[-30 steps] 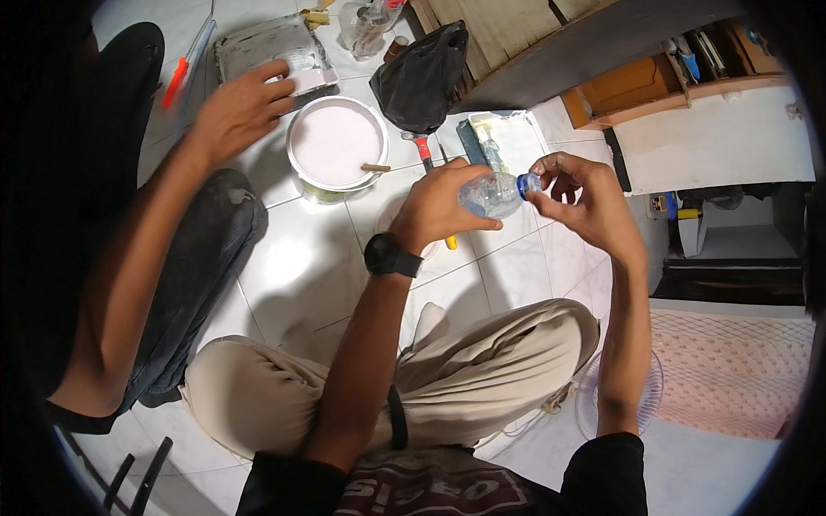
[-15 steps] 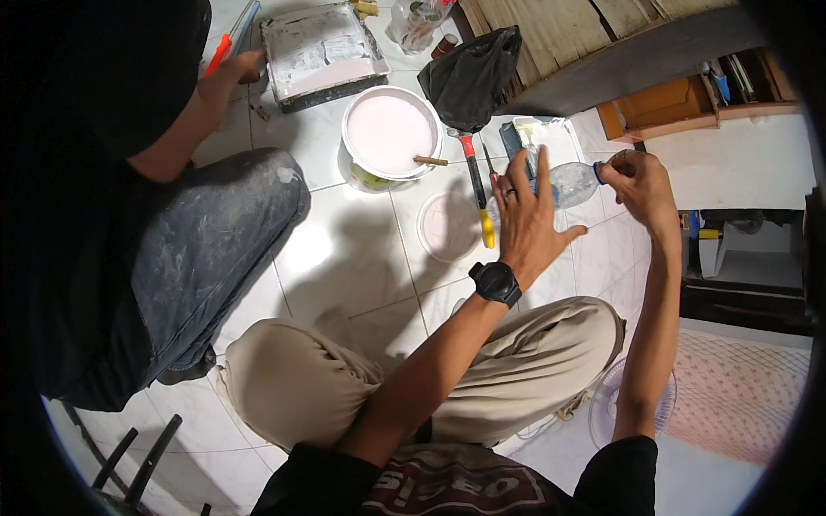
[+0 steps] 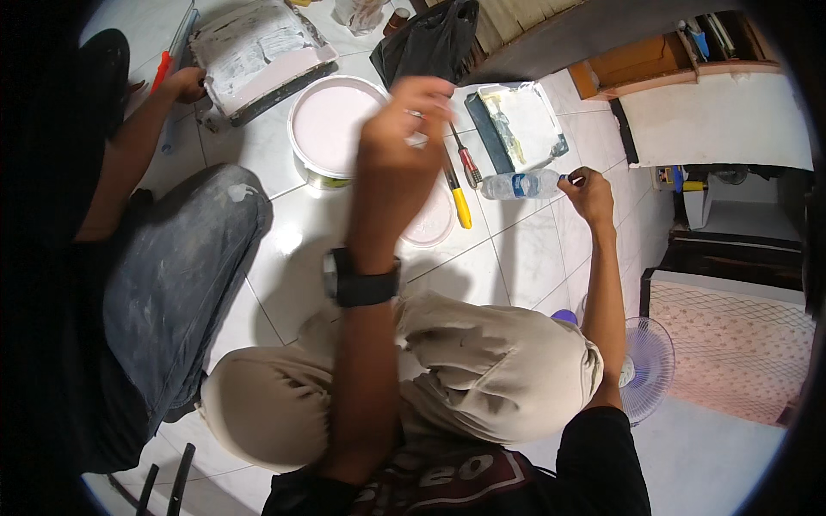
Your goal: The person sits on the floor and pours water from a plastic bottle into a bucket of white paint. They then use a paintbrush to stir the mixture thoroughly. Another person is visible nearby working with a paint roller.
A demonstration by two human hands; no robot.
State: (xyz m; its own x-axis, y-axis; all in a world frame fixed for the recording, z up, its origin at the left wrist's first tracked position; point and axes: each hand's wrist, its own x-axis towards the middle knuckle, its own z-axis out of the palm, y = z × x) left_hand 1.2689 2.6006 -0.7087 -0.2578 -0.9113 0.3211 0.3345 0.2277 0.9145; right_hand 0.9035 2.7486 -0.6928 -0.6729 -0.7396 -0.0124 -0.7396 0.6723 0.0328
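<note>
My right hand (image 3: 591, 199) pinches the neck and blue cap of a clear plastic water bottle (image 3: 523, 185), which lies sideways over the tiles. My left hand (image 3: 403, 142), wearing a black watch, is raised in front of the paint bucket (image 3: 331, 125). Motion blurs its fingers, so I cannot tell whether they hold anything. The white bucket is filled with pale pink paint. Beyond the bottle sits a paint-smeared white and dark tray (image 3: 525, 129). A red-handled screwdriver (image 3: 469, 166) and a yellow-ended tool (image 3: 462, 206) lie left of the bottle.
Partly behind my left wrist is the round bucket lid (image 3: 430, 222). At the far left, another person's hand (image 3: 185, 84) is at a large paint tray (image 3: 258, 52). A black plastic bag (image 3: 422, 43) stands beyond the bucket. A fan (image 3: 647, 365) is near my right elbow.
My left hand has left the bottle's side and swung left and up toward the bucket. My right hand keeps hold of the bottle's cap end. The whole view has shifted.
</note>
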